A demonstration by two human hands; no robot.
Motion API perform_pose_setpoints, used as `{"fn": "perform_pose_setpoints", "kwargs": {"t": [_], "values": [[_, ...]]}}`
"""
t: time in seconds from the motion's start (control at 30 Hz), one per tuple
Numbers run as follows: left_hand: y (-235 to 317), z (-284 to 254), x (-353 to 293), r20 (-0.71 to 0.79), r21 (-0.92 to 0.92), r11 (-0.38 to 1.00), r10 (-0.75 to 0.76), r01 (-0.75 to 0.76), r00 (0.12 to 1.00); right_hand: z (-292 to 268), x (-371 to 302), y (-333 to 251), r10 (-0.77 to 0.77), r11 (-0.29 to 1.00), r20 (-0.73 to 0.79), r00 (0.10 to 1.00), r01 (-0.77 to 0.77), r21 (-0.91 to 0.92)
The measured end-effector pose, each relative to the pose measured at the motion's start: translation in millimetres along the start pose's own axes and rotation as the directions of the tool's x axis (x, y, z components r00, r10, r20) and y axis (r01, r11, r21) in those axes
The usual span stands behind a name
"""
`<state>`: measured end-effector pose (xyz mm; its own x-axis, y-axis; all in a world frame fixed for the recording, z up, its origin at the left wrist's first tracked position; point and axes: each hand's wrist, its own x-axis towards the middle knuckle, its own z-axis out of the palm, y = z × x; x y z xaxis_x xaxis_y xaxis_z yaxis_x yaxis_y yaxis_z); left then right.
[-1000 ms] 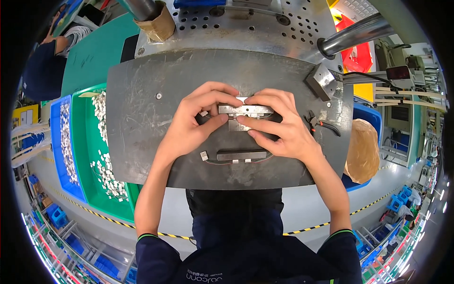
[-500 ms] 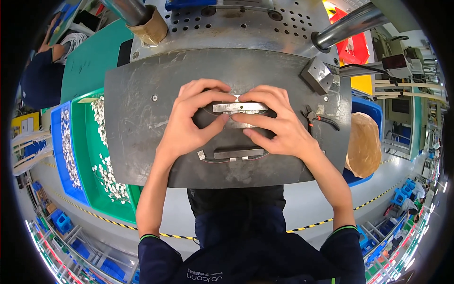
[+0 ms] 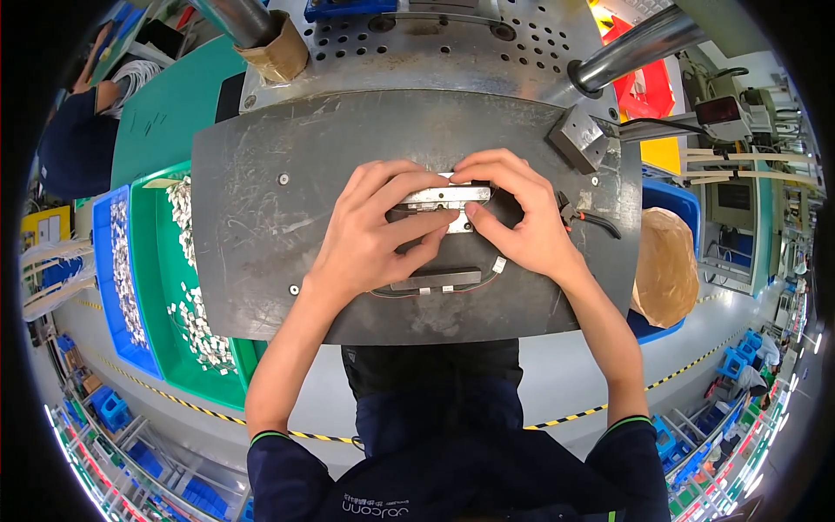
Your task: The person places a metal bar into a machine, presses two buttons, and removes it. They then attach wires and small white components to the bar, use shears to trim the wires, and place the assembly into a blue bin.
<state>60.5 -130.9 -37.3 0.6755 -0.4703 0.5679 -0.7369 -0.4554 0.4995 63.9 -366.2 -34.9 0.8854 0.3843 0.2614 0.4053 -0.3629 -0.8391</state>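
A silvery metal block point(image 3: 447, 195) with small holes lies mid-plate, between my two hands. My left hand point(image 3: 370, 230) is closed about its left end, fingers bent over the far and near sides. From the right, my right hand point(image 3: 529, 222) grips it, with the index finger at the far edge and the thumb at the near edge. Any small part under the fingertips is hidden. Closer to me lies a dark metal bar point(image 3: 444, 278). Along it runs a thin cable with small white connectors point(image 3: 499, 264); my left hand covers its left end.
Pliers point(image 3: 587, 217) with dark and orange handles lie right of my right hand. Behind them stands a metal block point(image 3: 578, 141). Green point(image 3: 178, 335) and blue point(image 3: 109, 261) bins with white connectors flank the dark plate point(image 3: 243, 217). A paper-lined blue bin point(image 3: 696, 209) stands right.
My left hand has shifted right and nearer me. My right thumb has come onto the block's near edge. The cable's right-hand connector now shows, while its left one is covered.
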Motion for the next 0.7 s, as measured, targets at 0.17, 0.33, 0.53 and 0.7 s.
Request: {"fn": "perform_pose_setpoints", "kwargs": {"t": [0.17, 0.33, 0.53, 0.7], "values": [[1, -4, 1, -0.001, 0.008, 1.000, 0.002, -0.002, 1.000, -1, 5, -11, 0.098, 0.995, 0.017, 0.995, -0.099, 0.027], [4, -16, 8, 0.009, -0.248, 0.925, -0.295, 0.288, 0.955, -4, 7, -9, 0.089, 0.986, 0.031, 0.996, -0.092, 0.137], [4, -29, 21, 0.183, -0.130, 0.927, -0.328, 0.353, 0.927, -2, 16, -26, -0.041, 0.976, 0.068, 0.997, 0.055, -0.211], [3, -25, 20, 0.145, 0.015, 0.978, -0.209, 0.209, 0.967, 8, 14, -23, -0.119, 0.958, 0.034, 0.992, 0.124, -0.257]]}}
